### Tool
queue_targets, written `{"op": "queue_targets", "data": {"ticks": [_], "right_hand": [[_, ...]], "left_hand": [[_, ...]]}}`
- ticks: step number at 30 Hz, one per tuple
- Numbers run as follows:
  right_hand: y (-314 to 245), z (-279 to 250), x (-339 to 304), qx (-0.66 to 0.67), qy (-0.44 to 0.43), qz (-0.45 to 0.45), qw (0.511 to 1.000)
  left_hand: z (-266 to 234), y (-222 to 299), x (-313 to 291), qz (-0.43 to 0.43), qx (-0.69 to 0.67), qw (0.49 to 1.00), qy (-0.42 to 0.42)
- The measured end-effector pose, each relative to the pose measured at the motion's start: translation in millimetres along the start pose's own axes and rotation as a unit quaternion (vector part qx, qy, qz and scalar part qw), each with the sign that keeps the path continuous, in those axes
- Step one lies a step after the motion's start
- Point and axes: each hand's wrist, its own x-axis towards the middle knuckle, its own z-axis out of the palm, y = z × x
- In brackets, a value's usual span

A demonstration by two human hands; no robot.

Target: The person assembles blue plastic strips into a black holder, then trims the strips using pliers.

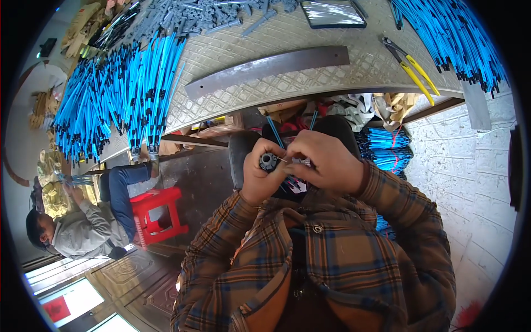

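In front of my chest, my left hand (260, 171) is closed around a dark grey notched plastic hub (268, 161), whose round, open end faces up. Right beside it, my right hand (326, 160) is closed in a pinch. A thin wire (283, 160) runs from its fingertips toward the hub. Something small and greyish shows under those fingers, too covered to name. Slim blue rods (273, 127) stick out beyond my hands, over my lap; whether they join the hub is hidden.
Across the table (221, 55) lie a curved metal bar (271, 67), yellow-handled pliers (412, 72), grey plastic parts (204, 16) and bundles of blue rods (149, 88). More bundles (387, 146) stand below by the white brick wall. A co-worker (94, 227) sits at left near a red stool (160, 216).
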Motion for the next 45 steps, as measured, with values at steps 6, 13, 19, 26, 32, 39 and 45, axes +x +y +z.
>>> {"op": "queue_targets", "data": {"ticks": [6,13,19,26,32,39,45], "right_hand": [[8.1,10.2,3.7,0.033,0.031,-0.002,0.999],[21.3,4.0,3.4,0.137,0.000,-0.017,0.990],[9.9,-9.1,-2.4,-0.038,-0.007,-0.094,0.995],[20.5,-71.9,-6.4,-0.321,0.051,-0.088,0.942],[105.0,-201.6,-48.9,-0.590,0.146,0.099,0.788],[49.6,-185.4,-42.8,-0.082,0.114,0.229,0.963],[-6.8,-111.6,-32.1,-0.387,-0.091,-0.088,0.913]], "left_hand": [[0.8,7.9,-1.1,-0.066,-0.033,0.997,-0.027],[-3.2,8.4,2.4,-0.085,-0.033,0.991,-0.095],[2.4,11.4,9.6,-0.050,-0.008,0.992,-0.113],[6.9,-0.2,5.5,-0.111,-0.045,0.986,-0.116],[10.8,8.7,15.0,-0.103,-0.079,0.979,-0.160],[14.5,12.2,17.1,-0.120,-0.073,0.965,-0.221],[18.9,16.4,20.5,-0.060,-0.049,0.966,-0.245]]}}
